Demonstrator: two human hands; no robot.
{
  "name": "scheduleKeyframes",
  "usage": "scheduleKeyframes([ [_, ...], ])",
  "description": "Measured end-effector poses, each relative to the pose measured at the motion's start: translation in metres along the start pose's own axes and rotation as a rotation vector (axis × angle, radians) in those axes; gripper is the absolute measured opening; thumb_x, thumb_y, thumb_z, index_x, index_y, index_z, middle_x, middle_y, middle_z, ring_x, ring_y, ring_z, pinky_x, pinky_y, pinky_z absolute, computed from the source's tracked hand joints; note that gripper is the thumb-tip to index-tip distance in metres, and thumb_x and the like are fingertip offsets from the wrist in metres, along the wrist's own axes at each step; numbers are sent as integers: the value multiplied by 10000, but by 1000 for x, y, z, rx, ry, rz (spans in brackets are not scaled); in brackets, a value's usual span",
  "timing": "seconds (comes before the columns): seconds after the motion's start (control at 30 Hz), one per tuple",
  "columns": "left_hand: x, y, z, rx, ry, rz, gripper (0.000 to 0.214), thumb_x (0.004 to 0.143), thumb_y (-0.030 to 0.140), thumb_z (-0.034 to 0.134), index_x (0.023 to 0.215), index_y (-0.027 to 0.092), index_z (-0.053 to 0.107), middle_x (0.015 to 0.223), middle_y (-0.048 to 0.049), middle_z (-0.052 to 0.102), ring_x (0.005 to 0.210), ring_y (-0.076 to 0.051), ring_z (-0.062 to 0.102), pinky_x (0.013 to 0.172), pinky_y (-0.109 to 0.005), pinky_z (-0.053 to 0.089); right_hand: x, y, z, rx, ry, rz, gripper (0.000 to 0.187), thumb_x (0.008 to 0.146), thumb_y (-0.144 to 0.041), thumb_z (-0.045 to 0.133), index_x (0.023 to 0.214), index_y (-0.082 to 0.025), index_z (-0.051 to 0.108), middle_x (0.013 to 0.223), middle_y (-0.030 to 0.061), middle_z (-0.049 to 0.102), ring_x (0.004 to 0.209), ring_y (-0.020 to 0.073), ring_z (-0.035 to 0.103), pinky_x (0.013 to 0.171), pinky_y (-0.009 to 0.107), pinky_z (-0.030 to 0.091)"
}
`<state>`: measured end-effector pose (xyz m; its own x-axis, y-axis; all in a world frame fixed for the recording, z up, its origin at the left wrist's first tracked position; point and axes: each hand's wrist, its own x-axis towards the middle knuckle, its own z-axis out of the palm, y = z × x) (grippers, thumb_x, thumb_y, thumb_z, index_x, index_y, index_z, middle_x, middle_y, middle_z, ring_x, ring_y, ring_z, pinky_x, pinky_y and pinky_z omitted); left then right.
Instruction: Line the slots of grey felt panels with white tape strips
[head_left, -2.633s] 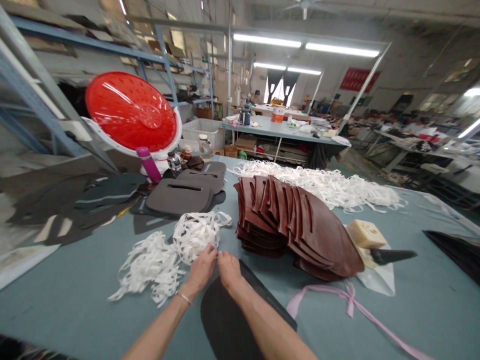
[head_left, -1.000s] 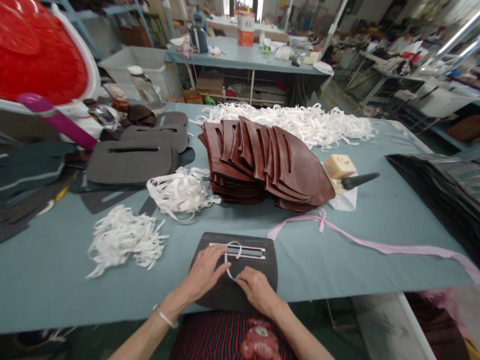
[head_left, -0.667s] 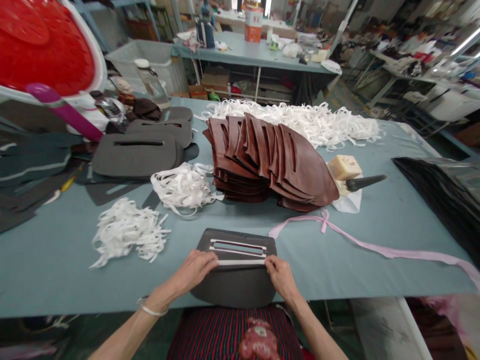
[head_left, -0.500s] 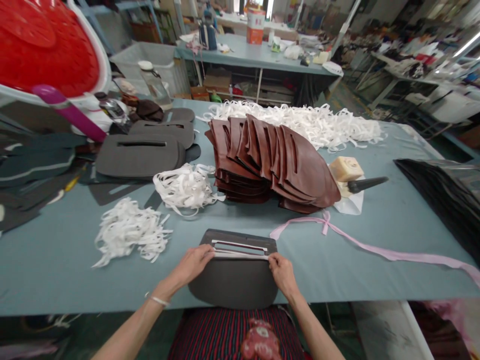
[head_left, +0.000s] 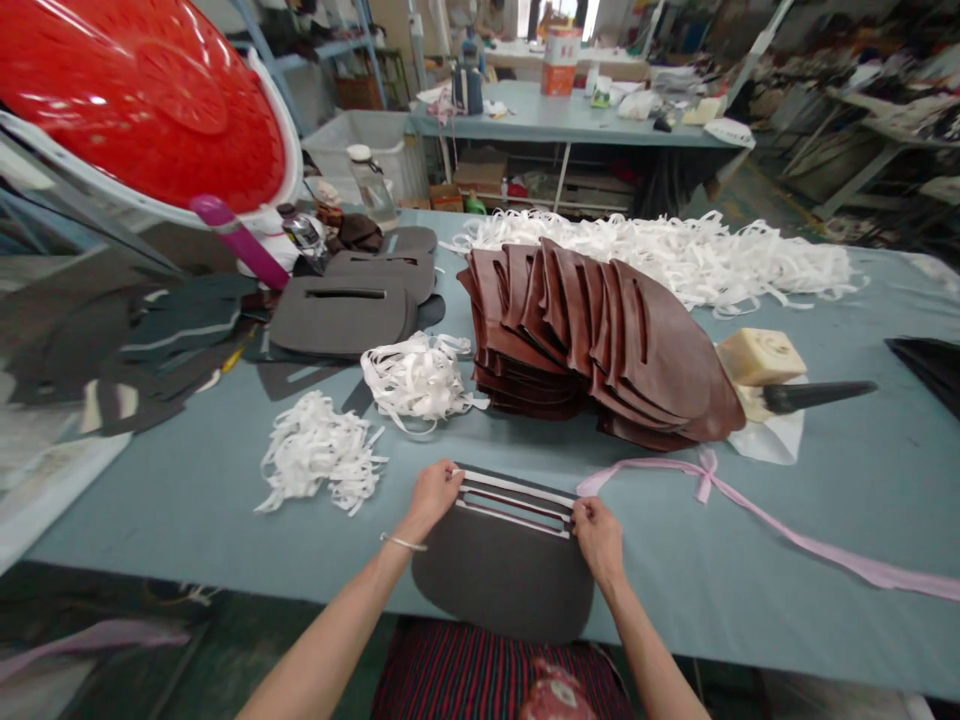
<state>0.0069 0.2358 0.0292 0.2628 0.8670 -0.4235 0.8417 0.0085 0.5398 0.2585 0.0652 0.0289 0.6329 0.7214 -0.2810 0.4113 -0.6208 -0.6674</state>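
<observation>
A dark grey panel (head_left: 502, 580) with rounded corners lies flat on the table before me. Narrow white strips line the long slot near its far edge. Between my hands a white strip (head_left: 517, 487) is stretched along the far side of the slot. My left hand (head_left: 435, 495) pinches its left end at the panel's far left corner. At the right edge of the panel, my right hand (head_left: 598, 540) is closed on the other end.
Piles of white strips (head_left: 322, 450) lie to the left and along the back. A fanned stack of brown leather pieces (head_left: 570, 330) stands mid-table. Right of it are a cream block-shaped container (head_left: 761, 357), a black-handled brush (head_left: 817, 396) and a pink ribbon (head_left: 802, 540). Grey panels (head_left: 337, 315) are stacked left.
Both hands have moved the held strip from the near side of the slot to its far side, toward the panel's far edge. The camera view has turned left.
</observation>
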Motion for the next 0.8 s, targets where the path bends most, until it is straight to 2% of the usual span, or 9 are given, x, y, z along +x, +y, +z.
scheduleKeyframes([
  [0.27,9,-4,2,-7,-40,-42,264,879,389,554,867,133,619,811,-21,656,754,-143,614,762,-332,485,3,6,2,-1,27,16,335,790,-407,413,810,-177,656,579,34,641,544,176,593,574,252,409],
  [0.43,14,-4,-2,0,-60,-44,198,817,334,540,784,169,644,781,-37,706,743,-166,631,656,-233,410,3,7,3,-12,37,27,317,803,-375,408,798,-181,658,559,9,635,503,150,583,561,232,408],
  [0.57,16,-6,-3,8,-73,-40,228,792,375,524,768,179,639,718,-18,700,691,-171,628,593,-220,382,3,6,3,-57,66,26,307,806,-355,403,793,-183,656,586,6,637,529,144,580,563,225,393],
  [0.8,15,-7,-2,35,-48,-15,251,788,399,505,755,182,626,666,-4,675,633,-163,613,581,-225,373,3,4,5,-186,93,17,282,825,-319,404,790,-185,649,619,7,623,559,139,546,566,234,332],
])
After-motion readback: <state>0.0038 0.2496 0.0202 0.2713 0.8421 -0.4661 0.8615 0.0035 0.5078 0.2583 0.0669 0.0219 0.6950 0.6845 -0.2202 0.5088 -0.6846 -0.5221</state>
